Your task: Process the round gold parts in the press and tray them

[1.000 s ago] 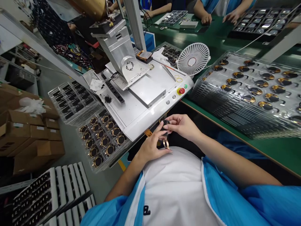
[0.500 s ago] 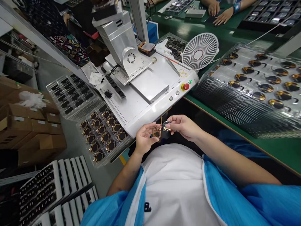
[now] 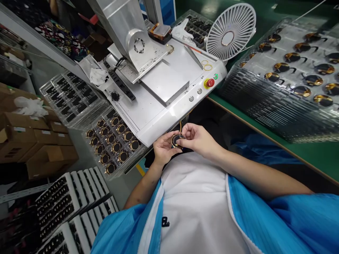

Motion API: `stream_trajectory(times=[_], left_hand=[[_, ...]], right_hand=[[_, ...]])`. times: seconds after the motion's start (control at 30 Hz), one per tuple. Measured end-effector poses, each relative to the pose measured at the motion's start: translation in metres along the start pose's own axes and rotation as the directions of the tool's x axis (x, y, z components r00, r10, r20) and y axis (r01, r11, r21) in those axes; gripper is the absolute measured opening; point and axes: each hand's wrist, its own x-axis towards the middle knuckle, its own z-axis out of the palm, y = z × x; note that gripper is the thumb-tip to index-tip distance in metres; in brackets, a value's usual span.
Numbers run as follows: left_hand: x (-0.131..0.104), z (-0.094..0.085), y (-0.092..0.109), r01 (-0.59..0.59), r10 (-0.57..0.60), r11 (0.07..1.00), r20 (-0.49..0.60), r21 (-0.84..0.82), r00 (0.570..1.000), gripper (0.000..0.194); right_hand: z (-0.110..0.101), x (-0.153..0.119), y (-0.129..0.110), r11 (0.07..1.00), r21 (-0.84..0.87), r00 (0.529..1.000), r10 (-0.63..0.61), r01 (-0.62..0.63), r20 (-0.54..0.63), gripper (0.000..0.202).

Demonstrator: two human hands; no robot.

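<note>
In front of my belly, my left hand [image 3: 164, 149] is closed around the edge of a gold-rimmed round watch case [image 3: 173, 144]. A black round watch display [image 3: 178, 138] lies in or right over the ring; I cannot tell how far it sits in. My right hand [image 3: 198, 140] is closed at the display's right side, its thumb laid on the black face and its other fingers curled. Fingers hide part of both pieces. To the left, a clear tray [image 3: 91, 155] carries rows of similar gold-rimmed black discs.
Ahead stands a white machine [image 3: 156, 123] with a red stop button [image 3: 210, 83]. A white fan [image 3: 230, 31] is behind it. On the right, stacked clear trays [image 3: 265, 106] hold round displays with orange film. Cardboard boxes [image 3: 50, 160] and white foam trays [image 3: 76, 190] are at left.
My right hand has moved left and brought the display onto the gold ring in my left hand. They were apart before. The view has shifted, with the machine appearing higher.
</note>
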Motion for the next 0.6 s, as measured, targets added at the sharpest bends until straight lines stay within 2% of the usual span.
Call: stream_trajectory(times=[0.27, 0.6], left_hand=[[-0.0036, -0.0005, 0.0002, -0.006, 0.009, 0.996, -0.027, 0.085, 1.000, 0.064], [-0.0057, -0.0023, -0.0031, -0.001, 0.002, 1.000, -0.020, 0.029, 1.000, 0.065]], right_hand=[[0.0055, -0.0039, -0.0022, 0.991, -0.110, 0.997, -0.072, 0.071, -0.006, 0.032], [0.0027, -0.0029, -0.0003, 0.989, -0.127, 0.997, -0.072, 0.072, 0.004, 0.033]])
